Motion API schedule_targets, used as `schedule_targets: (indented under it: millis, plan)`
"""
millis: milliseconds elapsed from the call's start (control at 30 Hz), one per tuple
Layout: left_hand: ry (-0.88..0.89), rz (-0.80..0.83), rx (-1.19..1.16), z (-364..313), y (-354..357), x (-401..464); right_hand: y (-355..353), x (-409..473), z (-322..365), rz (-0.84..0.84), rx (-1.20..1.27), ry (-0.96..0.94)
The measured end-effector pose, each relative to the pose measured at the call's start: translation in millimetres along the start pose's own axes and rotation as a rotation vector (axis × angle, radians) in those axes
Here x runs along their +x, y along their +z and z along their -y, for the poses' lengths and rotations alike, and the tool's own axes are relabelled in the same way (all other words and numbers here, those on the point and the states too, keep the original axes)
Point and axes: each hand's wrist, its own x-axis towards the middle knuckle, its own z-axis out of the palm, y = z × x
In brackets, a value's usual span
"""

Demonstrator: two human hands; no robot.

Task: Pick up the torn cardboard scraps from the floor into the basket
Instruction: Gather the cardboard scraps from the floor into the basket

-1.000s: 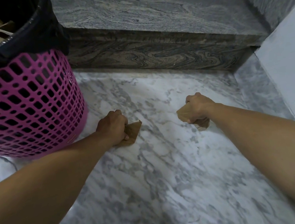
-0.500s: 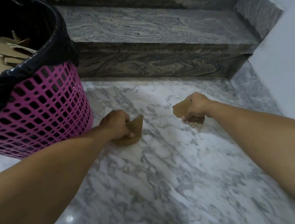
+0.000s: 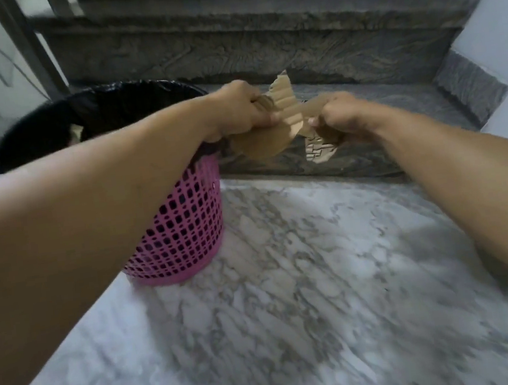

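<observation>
My left hand (image 3: 238, 110) grips a brown cardboard scrap (image 3: 282, 119) in the air, just right of the rim of the pink mesh basket (image 3: 184, 228). The basket has a black bag liner (image 3: 127, 94), and a bit of cardboard (image 3: 76, 133) shows inside it. My right hand (image 3: 340, 116) grips another torn scrap (image 3: 317, 150) close beside the left one, so that the two scraps touch or overlap. Both hands are raised above the floor, in front of the stone step.
The white and grey marble floor (image 3: 288, 283) spreads in front of me. Dark grey stone steps (image 3: 262, 52) rise behind the hands. A pale wall (image 3: 499, 22) stands at the right. A metal post (image 3: 30, 50) stands at the back left.
Both hands have lifted their cardboard scraps off the floor and come together beside the basket's rim. The view has swung up and back, and the basket now stands farther from me.
</observation>
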Motion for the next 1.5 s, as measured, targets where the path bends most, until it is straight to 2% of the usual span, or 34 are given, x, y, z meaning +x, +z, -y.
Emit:
schedule_targets:
  millis: [100, 233, 433, 600, 733, 900, 1000, 1133, 1200, 1300, 1500]
  plan:
    - [-0.011, -0.101, -0.003, 7.7, -44.4, -15.1, 8.3, -8.7, 40.1, -0.054, 0.163, -0.065]
    - [-0.141, -0.174, 0.078, 44.8, -95.7, -40.9, 30.9, -20.4, 93.5, -0.088, 0.158, -0.154]
    - [-0.288, -0.151, 0.173, 106.0, -139.2, -80.8, 83.5, -34.2, 153.4, 0.022, 0.141, -0.256]
    - [-0.329, -0.135, 0.215, 139.6, -152.9, -94.1, 116.9, -11.3, 187.5, -0.170, -0.296, -0.386]
    - [-0.341, -0.147, 0.241, 164.9, -153.9, -96.9, 143.6, -0.4, 199.8, -0.290, -0.458, -0.484]
    - [-0.427, -0.034, 0.307, 180.1, -153.8, -102.0, 181.9, 12.0, 175.0, 0.069, -0.718, -0.308]
    - [-0.435, 0.025, 0.303, 177.4, -151.1, -99.7, 189.4, 11.6, 169.7, 0.206, -0.720, -0.283]
    - [-0.444, 0.238, 0.396, 182.5, -130.8, -86.5, 193.8, 0.7, 167.7, 0.484, -0.626, -0.162]
    - [-0.457, 0.364, 0.490, 185.4, -117.7, -78.9, 199.3, -5.0, 165.8, 0.594, -0.683, -0.139]
    - [-0.476, 0.490, 0.623, 190.9, -101.0, -69.6, 210.6, -8.6, 162.7, 0.653, -0.904, -0.201]
    - [-0.508, 0.596, 0.669, 190.2, -96.5, -66.7, 212.3, -8.5, 163.6, 0.763, -1.076, -0.181]
